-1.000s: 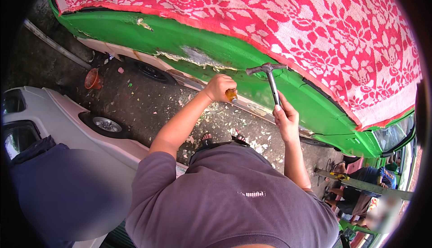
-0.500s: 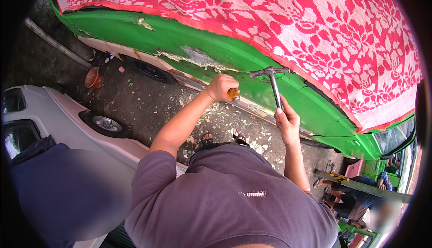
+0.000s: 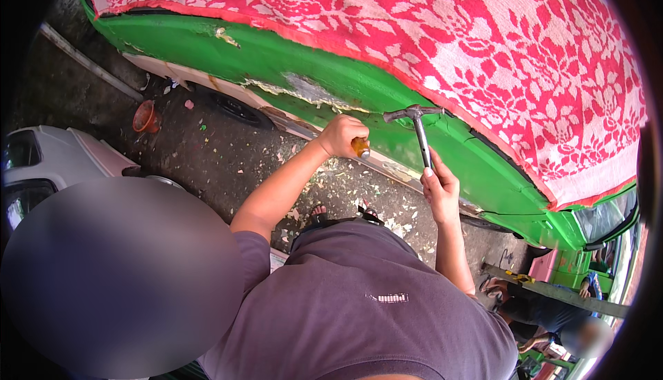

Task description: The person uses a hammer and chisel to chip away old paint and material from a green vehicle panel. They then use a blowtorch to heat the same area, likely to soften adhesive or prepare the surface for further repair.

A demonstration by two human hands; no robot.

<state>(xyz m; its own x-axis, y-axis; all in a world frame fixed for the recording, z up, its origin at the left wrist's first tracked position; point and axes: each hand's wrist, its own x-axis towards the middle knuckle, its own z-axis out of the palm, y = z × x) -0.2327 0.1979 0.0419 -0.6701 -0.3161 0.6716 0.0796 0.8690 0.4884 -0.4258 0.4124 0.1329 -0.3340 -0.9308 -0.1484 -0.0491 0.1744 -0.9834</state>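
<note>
My left hand [image 3: 338, 135] is closed around an amber tool handle [image 3: 360, 147] with a metal cap. The tool's other end is hidden by the fist and the vehicle side, so its kind does not show. In my right hand [image 3: 442, 188] is a metal hammer [image 3: 419, 133], gripped by its shaft with the head raised, apart from the amber handle. Both hands are beside the lower side of a green vehicle [image 3: 173, 38]. Its paint is broken along a jagged, pale grey patch [image 3: 307, 89] just left of and beyond my left fist.
A red and pink flowered cloth [image 3: 483, 28] covers the vehicle's top. Paint flakes [image 3: 324, 190] litter the ground around my feet. An orange bucket [image 3: 146, 116] and a pale car [image 3: 76, 156] are at the left. One person [image 3: 124, 276] is close at lower left, others [image 3: 552, 311] at lower right.
The person at lower left has moved right and closer, covering more of the pale car and my left sleeve. A person at lower right has shifted. My hands and both tools stay nearly in place.
</note>
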